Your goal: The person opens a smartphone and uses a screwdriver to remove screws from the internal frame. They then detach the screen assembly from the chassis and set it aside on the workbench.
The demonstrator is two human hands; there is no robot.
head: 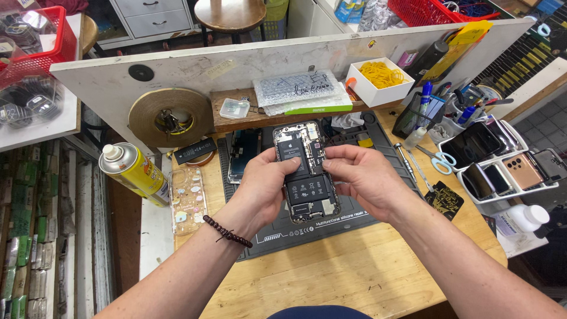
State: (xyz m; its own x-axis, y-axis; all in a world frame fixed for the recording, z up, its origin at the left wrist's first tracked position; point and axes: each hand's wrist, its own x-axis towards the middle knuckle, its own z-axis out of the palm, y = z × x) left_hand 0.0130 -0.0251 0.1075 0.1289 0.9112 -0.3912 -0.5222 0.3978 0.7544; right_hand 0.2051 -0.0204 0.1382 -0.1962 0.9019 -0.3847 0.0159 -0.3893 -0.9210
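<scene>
A dark silicone repair mat [354, 221] covers the middle of the wooden workbench [354, 272]. On its far left part lies a detached phone screen [242, 155], and beside the mat's left edge a clear patterned phone case [188, 199] lies flat. Further left a yellow spray can [131, 171] lies on its side, with a big roll of tape [170, 117] leaning against the white back board [248, 65]. To the right are scissors with pale blue handles [440, 159], a mesh pen holder [420, 113], a white box of yellow rubber bands [381, 80] and a white rack of phones [502, 162]. Nothing stands between the camera and the work; only the fingers cover parts of it.

The opened smartphone [305, 171], its screen off and its black battery and boards showing, is held above the mat's centre. Its long axis runs away from the person, the top end toward the back board, tilted slightly left.

The left hand [264, 183], a dark bead bracelet [227, 231] on its wrist, wraps the phone's left edge, thumb pressed onto the battery. The right hand [363, 177] grips the right edge, its thumb and fingertips pinched together at the upper right rim of the phone.
</scene>
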